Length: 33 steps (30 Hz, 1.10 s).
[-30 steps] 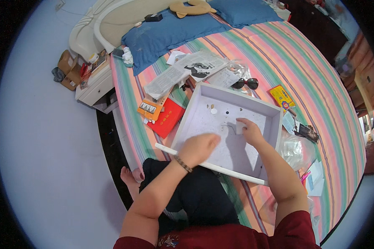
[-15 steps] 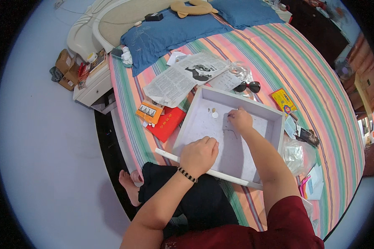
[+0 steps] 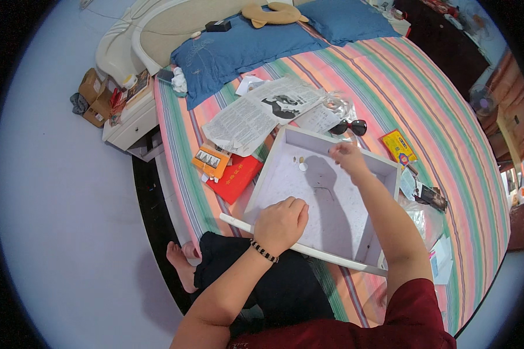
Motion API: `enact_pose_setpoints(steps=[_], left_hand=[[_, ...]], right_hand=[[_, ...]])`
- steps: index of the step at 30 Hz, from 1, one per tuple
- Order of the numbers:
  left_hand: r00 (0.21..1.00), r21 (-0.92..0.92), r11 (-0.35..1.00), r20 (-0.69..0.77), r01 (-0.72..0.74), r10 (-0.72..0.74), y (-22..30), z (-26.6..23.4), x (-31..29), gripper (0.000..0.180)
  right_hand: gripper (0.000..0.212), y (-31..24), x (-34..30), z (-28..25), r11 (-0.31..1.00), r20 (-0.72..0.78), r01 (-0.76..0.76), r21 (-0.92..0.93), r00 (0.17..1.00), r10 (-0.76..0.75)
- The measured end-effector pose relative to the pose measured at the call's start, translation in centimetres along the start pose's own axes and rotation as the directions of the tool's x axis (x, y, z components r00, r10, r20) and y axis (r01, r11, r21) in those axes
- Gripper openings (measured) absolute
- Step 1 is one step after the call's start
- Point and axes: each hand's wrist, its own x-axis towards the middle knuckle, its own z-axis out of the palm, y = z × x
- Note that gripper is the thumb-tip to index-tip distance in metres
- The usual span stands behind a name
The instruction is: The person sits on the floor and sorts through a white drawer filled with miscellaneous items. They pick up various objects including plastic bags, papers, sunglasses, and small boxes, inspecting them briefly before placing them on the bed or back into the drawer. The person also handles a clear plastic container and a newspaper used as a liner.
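Note:
A white drawer sits on the striped bed in front of me, its front panel toward my lap. Over its near side my left hand is curled closed, wearing a beaded bracelet; whatever it may hold is hidden. My right hand is above the drawer's far half with fingertips pinched together; anything between them is too small to make out. On the drawer floor lie a small white disc, a few tiny coin-like pieces beside it, and a thin dark strand.
Left of the drawer are a red booklet and an orange box. Beyond it lie a newspaper and sunglasses. To the right are a yellow box and clear plastic packaging. Blue pillows rest at the headboard.
My right hand has lifted off the drawer floor and moved slightly right and farther away, fingers pinched. The left hand stays closed in nearly the same place.

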Motion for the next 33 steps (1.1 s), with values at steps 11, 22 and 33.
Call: enact_pose_setpoints(steps=[11,22,33], left_hand=[[0.999,-0.035,0.999,-0.047,-0.016,0.014,0.3,-0.2,0.0,0.010],[0.998,-0.027,0.999,-0.060,-0.026,0.024,0.4,-0.4,0.1,0.010],[0.997,-0.019,0.999,-0.069,-0.027,0.025,0.7,-0.5,0.2,0.010]], right_hand=[[0.020,-0.5,4.8,-4.7,0.940,-0.338,-0.114,0.322,0.913,0.226],[0.037,0.3,1.0,-6.5,0.945,-0.321,-0.049,0.324,0.934,0.158],[0.037,0.4,1.0,-6.3,0.757,-0.162,-0.074,0.649,0.959,0.232]])
